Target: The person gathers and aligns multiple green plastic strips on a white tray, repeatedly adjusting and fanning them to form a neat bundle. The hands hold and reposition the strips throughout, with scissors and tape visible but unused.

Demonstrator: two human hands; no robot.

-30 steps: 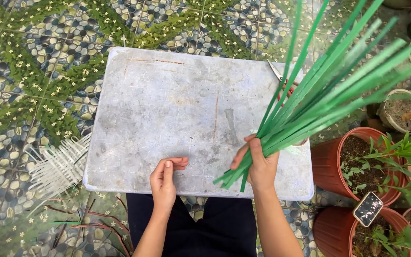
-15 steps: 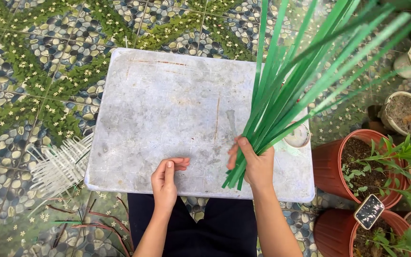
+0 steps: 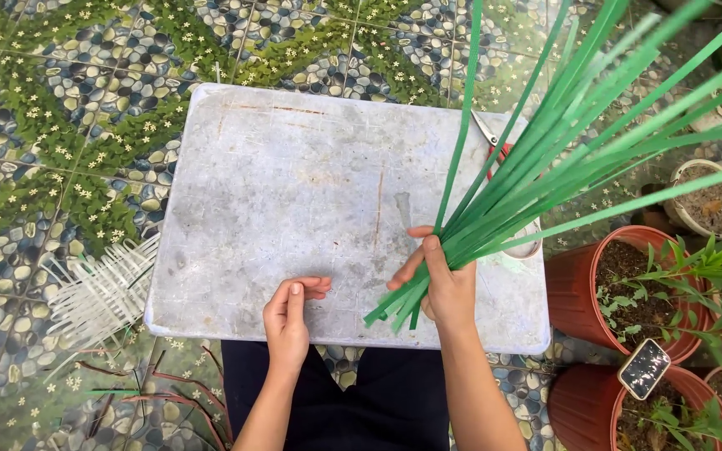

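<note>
Over on the far left, lying on the pebble-patterned floor with green leaf motifs [image 3: 52, 125], there's a loose fan of pale whitish leaf strips [image 3: 98, 292] just beside the corner of the board, with a few thin reddish-brown stems [image 3: 160, 388] on the floor below them. Moving right you get the big flat grey rectangular board with rounded corners [image 3: 294, 192], pretty scuffed and stained, resting across the person's lap. The left hand [image 3: 290, 317] sits on the board's near edge, fingers curled loosely and holding nothing, thumb pointing up. Right next to it, close but not touching, the right hand [image 3: 444, 284] is clenched around a bundle of long flat green leaf strips [image 3: 545, 175], gripping them near their lower cut ends, which poke out below the fist over the board. The strips fan up and out to the right, well past the board's edge. Behind them you can just make out scissors with a red handle [image 3: 495, 146] lying on the board's right side, mostly hidden. Furthest right are terracotta plastic pots with small green plants [image 3: 628, 292] and, behind those, a couple of pale pots holding soil [image 3: 708, 200].
</note>
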